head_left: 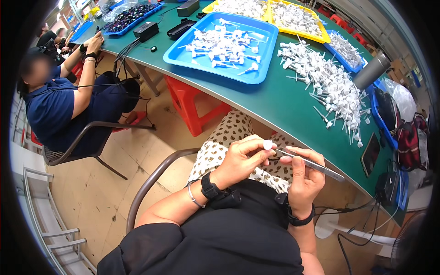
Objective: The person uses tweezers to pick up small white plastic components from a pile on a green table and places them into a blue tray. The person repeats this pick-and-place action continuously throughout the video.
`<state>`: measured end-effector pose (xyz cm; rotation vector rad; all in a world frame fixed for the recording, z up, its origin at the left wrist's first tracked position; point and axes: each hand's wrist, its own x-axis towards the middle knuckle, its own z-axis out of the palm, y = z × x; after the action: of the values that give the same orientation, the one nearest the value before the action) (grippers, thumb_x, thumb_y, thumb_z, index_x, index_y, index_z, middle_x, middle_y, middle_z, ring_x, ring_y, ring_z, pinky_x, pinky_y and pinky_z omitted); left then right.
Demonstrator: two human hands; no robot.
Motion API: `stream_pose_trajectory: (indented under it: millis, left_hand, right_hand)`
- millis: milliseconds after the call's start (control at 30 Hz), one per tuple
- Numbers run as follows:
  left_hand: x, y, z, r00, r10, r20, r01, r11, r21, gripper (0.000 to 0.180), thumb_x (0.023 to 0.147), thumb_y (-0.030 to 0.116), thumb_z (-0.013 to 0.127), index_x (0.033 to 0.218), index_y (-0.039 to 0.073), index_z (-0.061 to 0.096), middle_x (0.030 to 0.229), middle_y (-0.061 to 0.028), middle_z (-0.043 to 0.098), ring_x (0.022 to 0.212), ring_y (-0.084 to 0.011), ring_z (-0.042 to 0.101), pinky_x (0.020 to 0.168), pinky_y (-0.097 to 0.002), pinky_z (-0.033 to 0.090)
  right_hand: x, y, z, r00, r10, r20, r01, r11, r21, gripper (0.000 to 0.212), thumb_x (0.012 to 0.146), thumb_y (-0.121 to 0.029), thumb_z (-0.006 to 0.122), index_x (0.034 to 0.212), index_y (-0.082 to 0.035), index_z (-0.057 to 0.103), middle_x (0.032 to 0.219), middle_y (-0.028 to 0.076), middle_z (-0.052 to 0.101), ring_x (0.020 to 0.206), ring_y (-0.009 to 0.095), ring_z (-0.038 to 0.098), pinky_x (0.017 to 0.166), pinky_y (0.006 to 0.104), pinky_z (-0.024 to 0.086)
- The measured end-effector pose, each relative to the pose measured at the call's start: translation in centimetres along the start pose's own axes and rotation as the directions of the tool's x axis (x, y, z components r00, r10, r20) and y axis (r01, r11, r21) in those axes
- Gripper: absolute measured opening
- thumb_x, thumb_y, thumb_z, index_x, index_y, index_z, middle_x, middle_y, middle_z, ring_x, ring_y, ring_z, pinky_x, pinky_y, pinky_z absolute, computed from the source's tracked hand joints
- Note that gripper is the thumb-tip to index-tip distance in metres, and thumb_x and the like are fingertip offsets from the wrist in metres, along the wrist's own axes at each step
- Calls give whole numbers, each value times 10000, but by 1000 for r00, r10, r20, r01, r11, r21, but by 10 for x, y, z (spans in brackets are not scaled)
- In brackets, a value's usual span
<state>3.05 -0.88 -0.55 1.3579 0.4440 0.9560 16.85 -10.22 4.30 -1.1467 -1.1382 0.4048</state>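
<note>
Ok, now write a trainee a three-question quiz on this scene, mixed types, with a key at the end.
1. True or false: the left hand holds the long grey tool.
2. Multiple choice: what colour are the two trays just beyond the large blue tray? a) red b) yellow c) white
3. Fill in the blank: the loose pile of white parts to the right of the large blue tray lies directly on the ____.

Key:
1. False: the right hand holds it, while the left hand pinches a small white piece.
2. b
3. green table
</note>
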Motion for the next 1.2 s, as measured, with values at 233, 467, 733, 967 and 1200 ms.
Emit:
stream_pose_trajectory:
  millis: [233,467,733,967,1200]
  left_hand:
    - [2,1,1,999,40,-25,-39,998,57,159,984,36,627,1115,-16,700,1006,-59,650,785,-112,675,700,-241,559]
    - [9,15,-5,990,138,-7,-132,960,246,160,982,35,624,1108,-28,700,1003,-79,661,824,-134,686,741,-261,572]
    - [131,97,-86,882,459,-102,-236,621,747,190,926,70,679,1102,1,707,1003,-115,679,803,-196,667,738,-321,543]
    - [184,83,-71,838,489,241,-390,228,892,492,807,113,768,1271,58,614,1294,-183,608,1245,-368,553,1071,-422,441]
    - [171,29,77,744,79,663,-664,195,722,127,790,114,675,888,43,711,951,-148,669,992,-342,646,858,-434,541]
  right_hand:
    - [1,0,0,1000,0,7,0,1000,-29,134,981,4,608,1086,85,632,1059,143,679,824,194,723,746,285,600]
    - [3,-1,-4,1000,6,-28,-6,1000,8,135,986,-1,602,1093,79,620,1059,145,678,842,190,716,765,289,597]
    - [13,-8,-28,993,8,-120,-6,1000,15,155,1014,-47,575,1128,57,564,1085,158,685,850,177,703,786,288,584]
    - [27,-17,-50,964,-62,-258,72,997,30,170,1028,-89,567,1129,49,563,1050,153,697,838,155,690,771,284,585]
    - [34,-22,-70,931,-134,-340,107,989,-98,178,1042,-115,540,1118,43,571,1018,153,702,804,164,684,762,293,569]
